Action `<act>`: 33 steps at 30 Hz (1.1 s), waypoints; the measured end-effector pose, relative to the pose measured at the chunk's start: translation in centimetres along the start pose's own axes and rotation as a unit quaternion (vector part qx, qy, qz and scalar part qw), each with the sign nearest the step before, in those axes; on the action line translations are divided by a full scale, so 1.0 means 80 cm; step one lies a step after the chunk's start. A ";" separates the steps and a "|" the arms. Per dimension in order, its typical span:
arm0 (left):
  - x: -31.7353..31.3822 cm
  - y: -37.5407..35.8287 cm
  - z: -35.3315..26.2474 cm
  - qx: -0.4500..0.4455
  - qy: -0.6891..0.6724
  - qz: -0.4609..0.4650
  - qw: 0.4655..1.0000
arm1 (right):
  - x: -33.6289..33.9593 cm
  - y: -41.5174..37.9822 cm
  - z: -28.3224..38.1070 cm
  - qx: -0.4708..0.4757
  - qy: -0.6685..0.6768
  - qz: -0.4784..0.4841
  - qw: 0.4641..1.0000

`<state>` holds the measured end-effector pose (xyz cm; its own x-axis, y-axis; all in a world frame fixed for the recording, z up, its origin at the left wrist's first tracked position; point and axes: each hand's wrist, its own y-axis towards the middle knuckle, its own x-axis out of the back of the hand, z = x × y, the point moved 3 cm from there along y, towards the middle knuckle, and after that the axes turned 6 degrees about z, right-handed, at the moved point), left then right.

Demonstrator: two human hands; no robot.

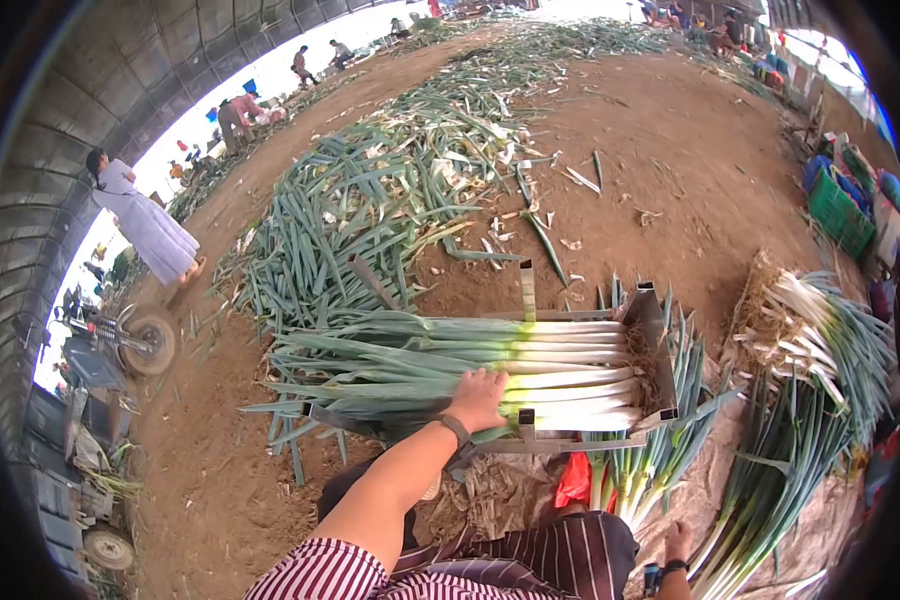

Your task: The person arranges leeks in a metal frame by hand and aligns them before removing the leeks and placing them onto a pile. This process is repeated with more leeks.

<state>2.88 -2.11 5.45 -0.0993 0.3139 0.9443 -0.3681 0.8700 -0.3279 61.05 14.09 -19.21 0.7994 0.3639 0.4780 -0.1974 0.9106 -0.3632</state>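
Observation:
A row of long green onions (pixel 570 372) lies in a metal frame (pixel 653 335), roots against its right end plate and green leaves trailing out to the left. My left hand (pixel 480 398), with a dark wristband, lies over the stalks where white turns green, fingers extended on them. Low on the right, my right hand (pixel 678 542) looks curled beside loose green onions (pixel 760 480) on a ground sheet. Whatever it may hold is hidden. Another bunch of green onions (pixel 655 455) leans between the frame and my right knee.
A large heap of cut green leaves (pixel 340 220) spreads beyond the frame. Rooted onions (pixel 785 320) lie at right, near a green crate (pixel 838 212). A motorbike wheel (pixel 150 340) and a standing person (pixel 145 215) are at left. Other people work farther back.

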 end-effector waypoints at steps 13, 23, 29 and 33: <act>-0.016 0.004 0.007 -0.013 -0.009 -0.066 0.998 | 0.113 -0.007 -0.123 -0.232 -0.143 -0.208 0.939; -0.025 0.008 0.022 -0.048 -0.098 -0.127 0.986 | 0.128 0.001 -0.123 -0.198 -0.153 -0.235 0.939; -0.027 0.015 0.030 -0.184 -0.077 -0.183 0.963 | 0.103 -0.036 -0.128 -0.281 -0.215 -0.260 0.898; -0.034 0.014 0.036 -0.078 0.002 -0.084 0.993 | 0.106 -0.051 -0.100 -0.286 -0.116 -0.274 0.911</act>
<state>0.09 -3.11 2.58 -0.0437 0.1603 0.9861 -0.2317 0.9585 -0.1661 73.15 11.88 -20.10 0.5335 -0.0225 0.8455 0.5772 0.7404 -0.3445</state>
